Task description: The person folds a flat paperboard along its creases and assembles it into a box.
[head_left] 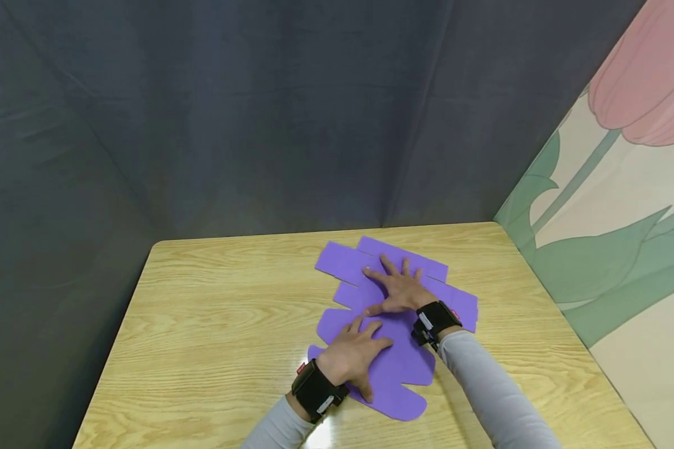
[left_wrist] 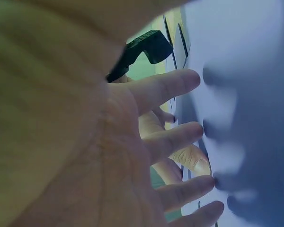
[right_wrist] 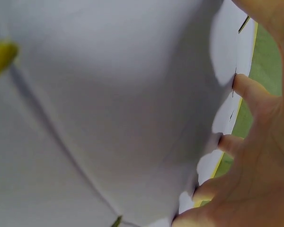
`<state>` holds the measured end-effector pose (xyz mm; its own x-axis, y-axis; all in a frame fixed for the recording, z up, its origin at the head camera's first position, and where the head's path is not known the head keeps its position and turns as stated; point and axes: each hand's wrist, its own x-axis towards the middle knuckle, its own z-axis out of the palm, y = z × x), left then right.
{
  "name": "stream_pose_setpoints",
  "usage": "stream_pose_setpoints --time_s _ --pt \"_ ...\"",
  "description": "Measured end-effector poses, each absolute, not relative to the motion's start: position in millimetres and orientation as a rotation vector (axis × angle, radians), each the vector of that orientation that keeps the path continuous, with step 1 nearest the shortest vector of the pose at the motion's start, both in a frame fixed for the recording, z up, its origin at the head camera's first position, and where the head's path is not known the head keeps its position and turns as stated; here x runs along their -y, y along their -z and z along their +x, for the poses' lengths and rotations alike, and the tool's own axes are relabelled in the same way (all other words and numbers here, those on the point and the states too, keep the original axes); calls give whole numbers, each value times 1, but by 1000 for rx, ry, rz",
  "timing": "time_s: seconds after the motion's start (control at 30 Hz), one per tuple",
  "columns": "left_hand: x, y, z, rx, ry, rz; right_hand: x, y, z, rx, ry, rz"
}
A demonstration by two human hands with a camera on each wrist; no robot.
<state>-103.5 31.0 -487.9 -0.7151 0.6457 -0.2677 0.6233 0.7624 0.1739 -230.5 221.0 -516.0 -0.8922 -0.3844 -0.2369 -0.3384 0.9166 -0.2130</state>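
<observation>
A purple flat sheet (head_left: 404, 368), with flaps and slits like an unfolded cardboard box, lies on the table. My left hand (head_left: 351, 355) rests on its nearer part, fingers spread. Farther up, toward the back right, my right hand (head_left: 399, 292) touches the sheet with fingers fanned out. In the left wrist view, the fingertips (left_wrist: 191, 79) meet or nearly meet the pale-looking surface, and part of the other hand shows behind them. The right wrist view shows the right hand (right_wrist: 255, 142) with its fingertips on the sheet, across which a crease line runs. Neither hand grips anything.
The light wooden table (head_left: 219, 324) extends around the sheet. A dark curtain (head_left: 286, 118) hangs along the back and left side. To the right stands a wall (head_left: 623, 218) with a tulip pattern. Each wrist wears a black strap-on device (head_left: 438, 319).
</observation>
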Motion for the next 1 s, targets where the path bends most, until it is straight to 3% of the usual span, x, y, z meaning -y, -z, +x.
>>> stream_pose_setpoints --time_s 0.57,1.0 --pt "-35 485 -91 -2777 42 912 -189 507 -233 -2722 185 -629" --pt "-29 487 -89 -2885 37 696 -146 506 -246 -2641 196 -753"
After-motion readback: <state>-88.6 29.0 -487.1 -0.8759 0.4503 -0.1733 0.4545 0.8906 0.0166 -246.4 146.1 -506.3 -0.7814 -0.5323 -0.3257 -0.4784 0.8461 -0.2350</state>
